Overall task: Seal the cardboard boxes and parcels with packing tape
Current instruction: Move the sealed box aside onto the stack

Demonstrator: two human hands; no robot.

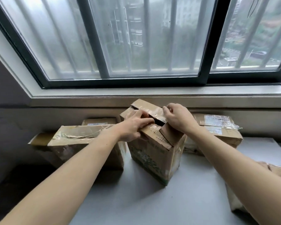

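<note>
A tall cardboard box with green print (154, 158) stands in the middle of the grey table, its top flaps partly open with a dark gap between them. My left hand (133, 125) grips the near top flap, thumb under its edge and fingers laid over it. My right hand (178, 117) pinches the edge of the far flap, which carries shiny old tape. No tape roll is visible.
A wide flat box (81, 140) with wrinkled tape lies to the left, a smaller box (99, 121) behind it. A labelled box (217, 130) sits at the right. A parcel (279, 172) pokes in at the right edge. The window sill (152, 93) runs behind.
</note>
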